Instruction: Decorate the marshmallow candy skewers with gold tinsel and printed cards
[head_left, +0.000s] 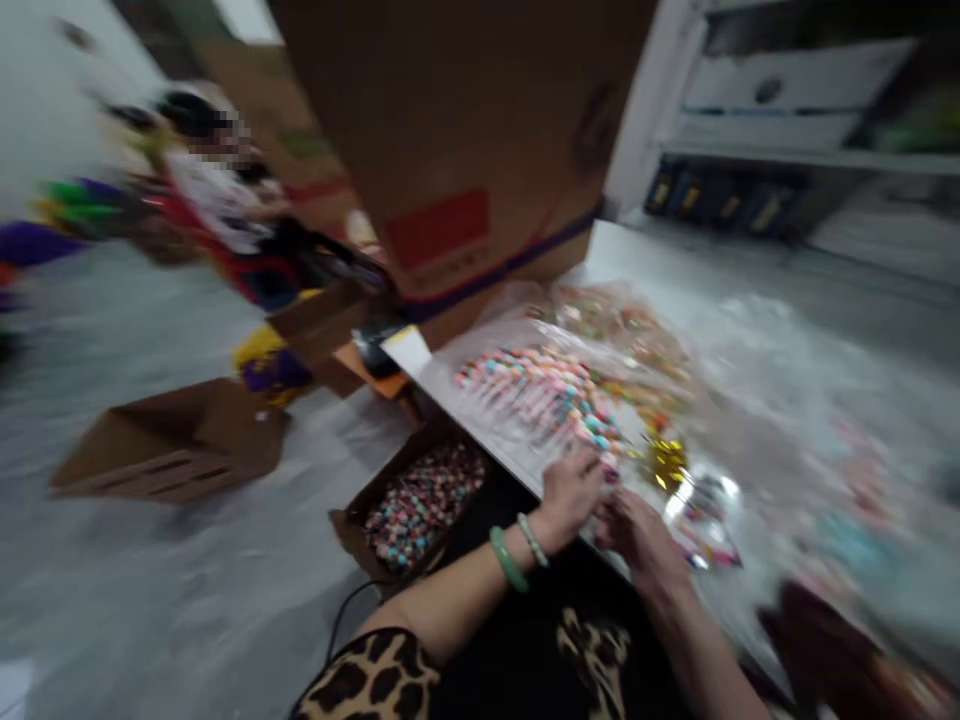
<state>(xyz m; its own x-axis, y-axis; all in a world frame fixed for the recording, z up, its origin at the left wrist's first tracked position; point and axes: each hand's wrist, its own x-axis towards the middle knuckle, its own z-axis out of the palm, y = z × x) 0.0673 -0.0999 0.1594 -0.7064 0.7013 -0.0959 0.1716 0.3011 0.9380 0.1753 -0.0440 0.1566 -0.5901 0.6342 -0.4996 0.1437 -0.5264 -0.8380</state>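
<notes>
My left hand (574, 490), with a green bangle (508, 559) and a beaded bracelet on its wrist, is closed at the near edge of the white table (499, 440). Close beside it my right hand (630, 530) is closed too. Something small and dark pink shows between the hands, too blurred to name. Just beyond them lie many colourful beads (540, 385) in strands. Gold foil pieces (666, 460) and a shiny clear packet (705, 515) lie to the right of the hands.
An open carton of small beads (427, 500) stands below the table's left edge. A large cardboard box (480, 130) rises behind the table. Plastic bags (780, 400) cover the right side. An empty carton (180, 440) is on the floor; a seated person (217, 190) is beyond.
</notes>
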